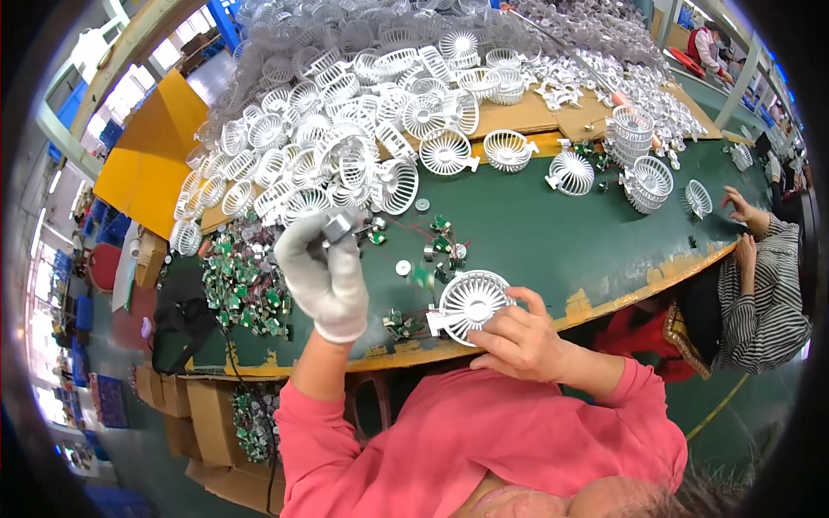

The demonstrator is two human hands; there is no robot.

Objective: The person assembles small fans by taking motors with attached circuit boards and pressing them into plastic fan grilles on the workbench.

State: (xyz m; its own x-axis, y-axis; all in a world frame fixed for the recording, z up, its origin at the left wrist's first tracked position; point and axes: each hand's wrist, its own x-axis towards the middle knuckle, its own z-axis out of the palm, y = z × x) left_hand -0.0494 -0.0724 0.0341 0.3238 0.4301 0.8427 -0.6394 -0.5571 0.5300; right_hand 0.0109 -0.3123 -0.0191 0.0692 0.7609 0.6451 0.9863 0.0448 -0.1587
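In a pale glove, my left hand (325, 281) is raised over the bench with its fingers closed on a small silver motor (338, 228). My bare right hand (522, 342) grips a round white fan housing (471, 304) by its right rim, near the bench's front edge. The housing has radial slats and a small bracket at its left. A green circuit board (421, 276) shows blurred between the hands; whether it hangs by wires from the motor I cannot tell. Several small boards with motors (442, 244) lie just beyond the housing.
A big heap of white fan housings (345, 112) covers the far side of the green bench (518, 233). Circuit boards (237, 281) pile up at the left. Stacked housings (630, 134) stand at the right, near another person's hands (747, 229). Cardboard boxes (216, 423) sit below left.
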